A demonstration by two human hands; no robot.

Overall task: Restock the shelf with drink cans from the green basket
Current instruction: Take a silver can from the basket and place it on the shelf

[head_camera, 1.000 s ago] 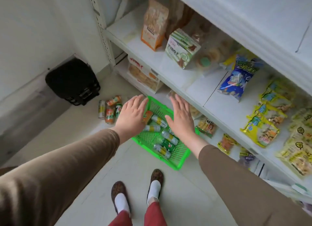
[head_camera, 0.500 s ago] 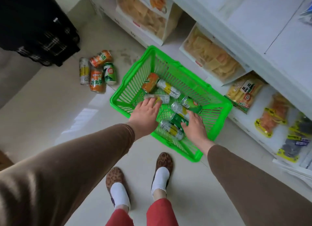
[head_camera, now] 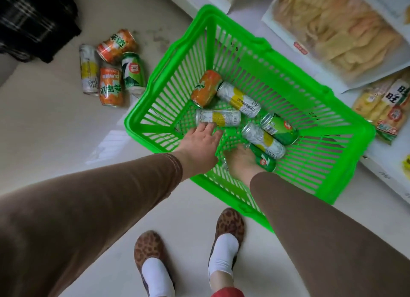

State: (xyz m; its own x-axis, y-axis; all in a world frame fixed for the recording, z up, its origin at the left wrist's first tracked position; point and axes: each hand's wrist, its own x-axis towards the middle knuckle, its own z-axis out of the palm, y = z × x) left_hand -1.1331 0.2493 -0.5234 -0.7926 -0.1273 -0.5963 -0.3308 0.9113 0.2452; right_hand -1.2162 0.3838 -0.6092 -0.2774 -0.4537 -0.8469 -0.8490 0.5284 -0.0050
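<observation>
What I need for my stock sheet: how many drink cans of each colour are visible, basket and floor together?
orange cans: 3
white-and-yellow cans: 4
green cans: 3
Total visible: 10

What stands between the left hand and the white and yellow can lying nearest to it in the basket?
Nothing visible. The left hand reaches into the basket, and its fingertips already meet the white and yellow can.
</observation>
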